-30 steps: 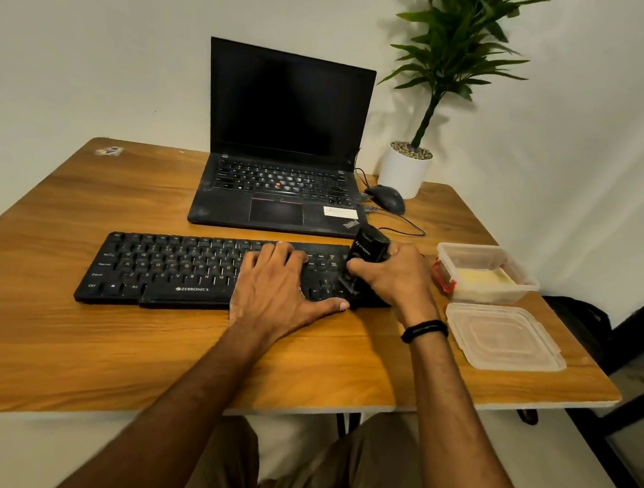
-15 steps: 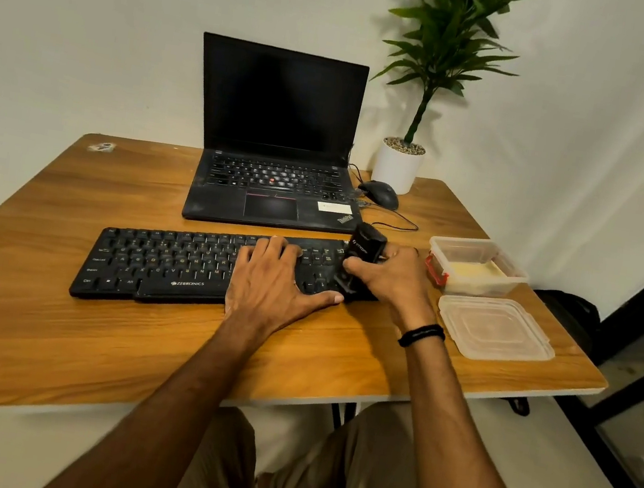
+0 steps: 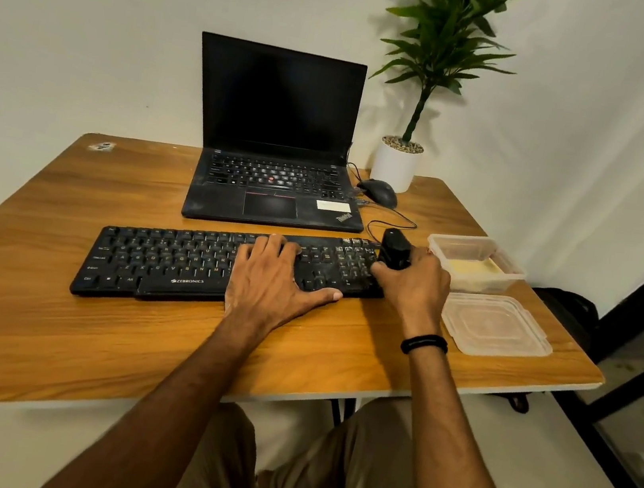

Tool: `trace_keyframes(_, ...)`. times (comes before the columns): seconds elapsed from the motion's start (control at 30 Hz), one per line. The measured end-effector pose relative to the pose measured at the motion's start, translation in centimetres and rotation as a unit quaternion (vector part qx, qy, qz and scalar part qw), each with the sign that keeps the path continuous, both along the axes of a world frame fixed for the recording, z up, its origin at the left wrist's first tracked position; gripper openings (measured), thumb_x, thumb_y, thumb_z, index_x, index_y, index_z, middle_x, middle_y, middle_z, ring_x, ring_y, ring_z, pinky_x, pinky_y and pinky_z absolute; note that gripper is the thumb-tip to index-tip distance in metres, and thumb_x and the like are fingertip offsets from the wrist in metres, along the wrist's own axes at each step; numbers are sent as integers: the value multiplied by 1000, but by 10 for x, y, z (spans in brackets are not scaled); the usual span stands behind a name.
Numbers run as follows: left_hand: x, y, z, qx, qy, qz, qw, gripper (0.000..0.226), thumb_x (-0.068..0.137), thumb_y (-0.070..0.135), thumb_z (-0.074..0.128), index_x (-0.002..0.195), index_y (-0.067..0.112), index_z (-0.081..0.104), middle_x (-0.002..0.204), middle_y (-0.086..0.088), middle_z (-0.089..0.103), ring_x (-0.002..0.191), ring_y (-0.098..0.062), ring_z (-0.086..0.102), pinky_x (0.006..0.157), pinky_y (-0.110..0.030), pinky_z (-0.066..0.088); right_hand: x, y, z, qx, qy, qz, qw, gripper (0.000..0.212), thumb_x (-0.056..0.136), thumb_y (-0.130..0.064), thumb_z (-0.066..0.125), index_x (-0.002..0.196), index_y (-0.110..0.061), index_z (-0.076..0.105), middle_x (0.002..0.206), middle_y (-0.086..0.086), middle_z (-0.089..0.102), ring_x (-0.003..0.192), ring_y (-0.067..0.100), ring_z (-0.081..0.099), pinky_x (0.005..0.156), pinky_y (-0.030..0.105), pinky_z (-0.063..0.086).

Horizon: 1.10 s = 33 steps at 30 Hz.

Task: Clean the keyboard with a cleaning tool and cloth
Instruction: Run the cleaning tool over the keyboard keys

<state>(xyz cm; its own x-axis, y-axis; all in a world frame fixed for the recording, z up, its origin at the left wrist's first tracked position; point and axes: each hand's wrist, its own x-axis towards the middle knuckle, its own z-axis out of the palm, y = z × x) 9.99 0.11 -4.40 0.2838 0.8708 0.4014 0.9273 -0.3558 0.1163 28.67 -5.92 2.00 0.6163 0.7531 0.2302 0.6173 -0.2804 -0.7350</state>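
A black keyboard (image 3: 184, 261) lies across the middle of the wooden table (image 3: 48, 328). My left hand (image 3: 268, 282) rests flat on its right half, fingers spread, thumb at the front edge. My right hand (image 3: 416, 287) grips a black cleaning tool (image 3: 394, 248) held upright at the keyboard's right end, over the number pad. The tool's lower tip is hidden by my fingers. A yellow cloth (image 3: 471, 268) lies inside an open clear plastic box (image 3: 513, 268) to the right.
An open black laptop (image 3: 271, 178) stands behind the keyboard. A black mouse (image 3: 378, 191) with a cable and a potted plant (image 3: 397, 163) sit at the back right. The box's clear lid (image 3: 496, 326) lies near the table's right front edge.
My right hand with the tool has shifted rightwards to the keyboard's far right end. My left hand has stayed on the keys. The camera view has tilted slightly.
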Motion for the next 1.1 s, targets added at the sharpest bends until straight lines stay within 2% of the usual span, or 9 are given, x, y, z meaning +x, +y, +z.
trace_keyframes(0.1, 0, -1, 0, 0, 3, -3, 1000, 115, 67, 107, 21, 134, 21, 57, 129, -2, 54, 118, -21, 47, 102, -41, 38, 5, -8, -2, -8, 123, 100, 987, 23, 76, -26, 82, 88, -31, 63, 86, -7, 68, 80, 7, 64, 68, 24, 55)
trace_keyframes(0.23, 0, -1, 1, 0, 1, -4, 1000, 114, 67, 107, 22, 134, 21, 56, 130, -2, 54, 118, -22, 47, 102, -41, 37, 5, -10, -9, 37, 41, -35, 998, 25, 80, -30, 77, 99, -17, 68, 91, -1, 70, 85, 13, 62, 66, 21, 46)
trace_keyframes(0.37, 0, -2, 0, 3, 0, -6, 1000, 115, 67, 107, 21, 132, 20, 58, 126, -2, 54, 115, -21, 47, 98, -41, 38, 0, -12, -13, -17, 124, 123, 985, 28, 78, -27, 81, 103, -20, 69, 95, -4, 71, 87, 9, 68, 67, 18, 52)
trace_keyframes(0.53, 0, -3, 1, 4, -9, -2, 1000, 112, 68, 106, 25, 131, 20, 59, 126, -3, 55, 117, -22, 48, 100, -42, 37, 4, -5, -2, 14, 37, -11, 999, 24, 80, -27, 77, 97, -15, 66, 85, -3, 64, 81, 14, 60, 57, 18, 40)
trace_keyframes(0.67, 0, -4, 2, 4, -3, -4, 1000, 110, 70, 105, 26, 132, 20, 58, 126, -3, 54, 117, -22, 48, 100, -41, 36, 15, 5, 2, -27, 66, 52, 996, 31, 75, -31, 83, 96, -13, 70, 88, -2, 70, 82, 14, 66, 69, 29, 56)
trace_keyframes(0.73, -1, -5, 3, 4, -2, -4, 1000, 110, 70, 105, 27, 132, 20, 58, 127, -3, 54, 118, -22, 48, 100, -41, 36, 16, 11, 1, -20, 45, 25, 998, 34, 76, -30, 83, 103, -13, 70, 94, 0, 71, 86, 14, 64, 72, 27, 54)
trace_keyframes(0.8, -1, -5, 3, 6, -1, -4, 1000, 111, 70, 105, 26, 133, 20, 58, 127, -3, 54, 118, -22, 48, 101, -41, 36, 19, 14, 4, -10, 27, -9, 1000, 35, 76, -31, 84, 102, -12, 71, 93, 1, 70, 86, 15, 63, 67, 24, 52)
trace_keyframes(0.93, -1, -3, 3, -4, 1, -6, 1000, 113, 69, 106, 24, 136, 21, 56, 129, -2, 53, 120, -22, 47, 103, -42, 37, 27, 7, 8, -37, 49, 2, 998, 26, 77, -31, 84, 83, -18, 62, 74, -7, 61, 64, 3, 55, 48, 17, 38)
trace_keyframes(1.1, -1, -2, 3, -7, 7, -9, 1000, 114, 69, 105, 24, 139, 20, 55, 133, -3, 52, 122, -22, 46, 104, -42, 37, 32, 0, 10, -37, 66, 29, 997, 24, 79, -30, 81, 86, -18, 62, 79, -5, 63, 66, 2, 58, 51, 17, 44)
